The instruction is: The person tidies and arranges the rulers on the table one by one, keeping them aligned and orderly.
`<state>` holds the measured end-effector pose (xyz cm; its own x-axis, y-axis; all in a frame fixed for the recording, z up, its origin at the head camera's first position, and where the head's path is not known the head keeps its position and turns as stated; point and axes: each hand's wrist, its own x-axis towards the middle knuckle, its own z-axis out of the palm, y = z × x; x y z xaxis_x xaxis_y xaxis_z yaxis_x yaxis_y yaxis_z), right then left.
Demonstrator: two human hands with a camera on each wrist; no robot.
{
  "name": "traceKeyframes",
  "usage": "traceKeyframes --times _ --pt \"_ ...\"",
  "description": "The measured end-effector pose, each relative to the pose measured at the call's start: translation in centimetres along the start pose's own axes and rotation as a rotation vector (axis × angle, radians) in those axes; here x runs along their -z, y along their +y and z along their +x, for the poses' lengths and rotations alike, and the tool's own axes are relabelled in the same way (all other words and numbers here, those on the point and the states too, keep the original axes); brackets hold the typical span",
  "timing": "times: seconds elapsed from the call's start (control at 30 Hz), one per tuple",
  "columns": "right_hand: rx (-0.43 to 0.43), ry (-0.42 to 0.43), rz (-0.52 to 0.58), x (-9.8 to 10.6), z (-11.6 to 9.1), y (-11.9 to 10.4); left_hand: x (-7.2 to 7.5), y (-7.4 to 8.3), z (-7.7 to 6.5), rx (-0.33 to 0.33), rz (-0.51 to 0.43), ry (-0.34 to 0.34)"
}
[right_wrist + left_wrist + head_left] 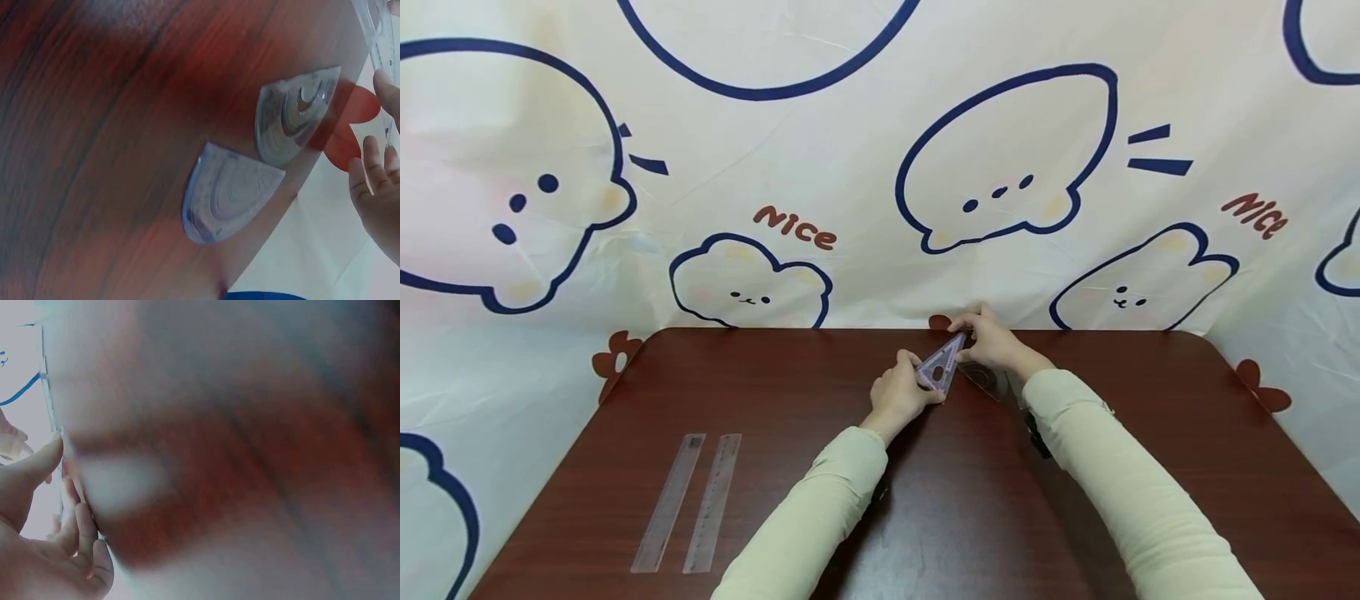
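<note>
A clear purple triangle ruler [942, 367] is held tilted just above the far middle of the dark wood table [775, 400]. My left hand [916, 377] grips its lower near corner, thumb and fingers curled round the edge. My right hand [964, 335] pinches its upper tip. In the left wrist view the ruler's thin edge [53, 419] runs past my left hand [44, 506]; the table there is blurred. The right wrist view shows my right hand [375, 181] beside the ruler's scale edge [382, 44].
Two clear straight rulers [666, 500] [713, 500] lie side by side at the table's front left. Two clear protractors [228, 190] [294, 115] lie near the far edge, below my right wrist. A cartoon-print cloth [1000, 167] hangs behind.
</note>
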<state>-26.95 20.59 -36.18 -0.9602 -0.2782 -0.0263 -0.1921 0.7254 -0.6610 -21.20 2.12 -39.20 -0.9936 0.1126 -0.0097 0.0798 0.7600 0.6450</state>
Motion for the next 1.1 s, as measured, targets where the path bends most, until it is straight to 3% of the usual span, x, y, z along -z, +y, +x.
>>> traceKeyframes --times 0.2,0.4,0.63,0.77,0.97,1.1 --pt "-0.033 -0.025 0.026 0.9 -0.7 0.7 -0.1 0.1 -0.3 -0.033 -0.058 -0.035" --pt "0.016 -0.042 0.045 1.4 -1.4 1.6 0.2 0.4 -0.5 -0.045 -0.037 -0.058" --pt "0.036 -0.046 0.108 1.6 -2.4 1.6 1.5 0.2 -0.8 -0.042 -0.075 -0.056" --pt "0.039 -0.012 0.120 1.4 -3.0 1.3 2.0 -0.2 -0.8 -0.051 -0.087 -0.050" --pt "0.015 0.079 0.048 1.0 -4.0 0.8 2.5 -1.1 -1.1 -0.049 -0.084 -0.017" --pt "-0.024 0.080 0.060 0.7 -4.7 0.5 3.0 -1.3 -1.5 -0.063 -0.106 -0.016"
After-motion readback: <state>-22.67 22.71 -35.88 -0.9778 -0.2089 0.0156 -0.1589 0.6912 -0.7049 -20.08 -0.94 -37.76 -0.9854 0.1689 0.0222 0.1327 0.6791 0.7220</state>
